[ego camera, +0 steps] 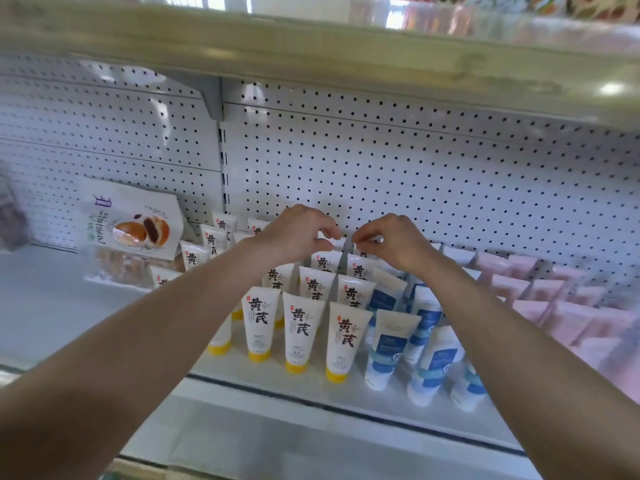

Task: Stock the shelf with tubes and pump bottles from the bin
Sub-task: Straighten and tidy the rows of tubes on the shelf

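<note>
Your left hand (298, 233) and right hand (391, 242) are both at the back of the pale grey metal shelf (69, 306), close together, just in front of the white perforated back panel (415, 168). On each hand the thumb and forefinger are closed in a pinch and the other fingers are curled. Each appears to hold the flat crimped top of a tube: the left rear tube (329, 234) and the right rear tube (372, 240). What exactly is pinched is too small to confirm. A thin grey upright divider (341, 268) rises between the two pinches. The white plastic tubes with yellow caps (298, 327) stand cap-down in columns running front to back, long axes near upright and leaning slightly rearward. The pinched tops therefore lie directly below your fingertips, so any seating move runs straight down. Neither hand is clearly nearer. White-and-blue plastic tubes (384, 344) stand just right of them. The bin is not in view.
</note>
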`<action>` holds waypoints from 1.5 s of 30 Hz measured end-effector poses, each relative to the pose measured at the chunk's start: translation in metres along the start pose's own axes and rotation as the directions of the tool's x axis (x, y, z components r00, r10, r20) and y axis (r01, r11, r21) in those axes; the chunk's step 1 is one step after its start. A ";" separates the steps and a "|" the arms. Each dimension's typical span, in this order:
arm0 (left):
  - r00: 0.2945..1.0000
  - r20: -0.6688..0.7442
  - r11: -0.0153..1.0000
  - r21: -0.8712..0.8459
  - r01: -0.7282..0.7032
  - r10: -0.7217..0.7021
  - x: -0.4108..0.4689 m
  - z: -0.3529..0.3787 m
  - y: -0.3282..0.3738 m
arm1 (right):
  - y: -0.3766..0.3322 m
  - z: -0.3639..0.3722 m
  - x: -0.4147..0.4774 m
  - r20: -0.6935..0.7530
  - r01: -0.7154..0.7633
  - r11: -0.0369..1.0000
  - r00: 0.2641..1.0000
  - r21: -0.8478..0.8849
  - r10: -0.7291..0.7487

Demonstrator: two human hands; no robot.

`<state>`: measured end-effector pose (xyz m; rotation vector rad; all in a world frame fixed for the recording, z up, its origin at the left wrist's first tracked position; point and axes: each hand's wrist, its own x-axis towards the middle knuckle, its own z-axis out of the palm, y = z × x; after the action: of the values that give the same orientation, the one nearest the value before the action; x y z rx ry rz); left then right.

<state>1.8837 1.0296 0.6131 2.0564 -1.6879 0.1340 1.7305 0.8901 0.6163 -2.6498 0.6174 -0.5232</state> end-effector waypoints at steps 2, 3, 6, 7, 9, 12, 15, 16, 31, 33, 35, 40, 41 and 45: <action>1.000 -0.006 1.000 0.015 0.007 -0.007 -0.011 -0.004 0.004 | -0.009 0.000 -0.012 -0.015 0.014 1.000 1.000 0.021 -0.013; 1.000 -0.012 1.000 0.020 0.004 -0.003 -0.017 -0.006 0.005 | -0.013 0.000 -0.017 -0.024 0.019 1.000 1.000 0.023 -0.018; 0.999 -0.036 1.000 0.023 -0.021 0.021 -0.034 -0.014 0.007 | -0.026 0.000 -0.033 -0.051 0.018 1.000 0.999 0.020 -0.017; 0.999 -0.043 0.999 0.029 -0.029 0.030 -0.041 -0.016 0.009 | -0.032 -0.001 -0.039 -0.058 0.014 1.000 0.998 0.018 -0.013; 0.997 -0.066 0.999 0.025 -0.037 0.039 -0.056 -0.022 0.011 | -0.042 0.000 -0.051 -0.067 0.006 1.000 0.998 0.003 -0.006; 0.993 -0.099 0.998 -0.003 -0.063 0.062 -0.081 -0.030 0.016 | -0.059 0.000 -0.072 -0.066 0.006 1.000 0.998 -0.027 -0.007; 0.994 -0.084 0.997 -0.008 -0.074 0.073 -0.108 -0.037 0.022 | -0.076 0.002 -0.093 -0.083 0.030 0.999 0.996 -0.033 -0.032; 0.994 -0.080 0.997 -0.012 -0.072 0.071 -0.117 -0.039 0.025 | -0.082 0.003 -0.101 -0.081 0.026 0.999 0.996 -0.040 -0.029; 0.992 -0.075 0.993 -0.053 -0.106 0.102 -0.176 -0.030 0.047 | -0.099 0.006 -0.181 -0.132 -0.064 0.997 0.990 -0.042 0.058; 0.993 -0.064 0.992 -0.070 -0.105 0.101 -0.173 -0.027 0.052 | -0.093 0.000 -0.187 -0.139 -0.089 0.995 0.987 -0.039 0.082; 0.992 -0.054 0.989 -0.079 -0.121 0.117 -0.167 -0.022 0.061 | -0.085 -0.008 -0.192 -0.142 -0.114 0.993 0.984 -0.035 0.108; 0.986 -0.036 0.985 -0.056 -0.164 0.163 -0.146 -0.007 0.079 | -0.061 -0.024 -0.197 -0.175 -0.147 0.987 0.975 -0.062 0.134; 0.986 -0.034 0.985 -0.050 -0.166 0.164 -0.140 -0.003 0.083 | -0.054 -0.028 -0.198 -0.178 -0.156 0.985 0.974 -0.075 0.140; 0.981 -0.033 0.982 -0.020 -0.190 0.190 -0.118 0.014 0.101 | -0.028 -0.041 -0.196 -0.115 -0.207 0.963 0.975 -0.174 0.188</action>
<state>1.7573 1.1171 0.5877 1.8641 -1.8557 0.2062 1.5585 0.9966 0.6113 -2.7041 0.9939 -0.5628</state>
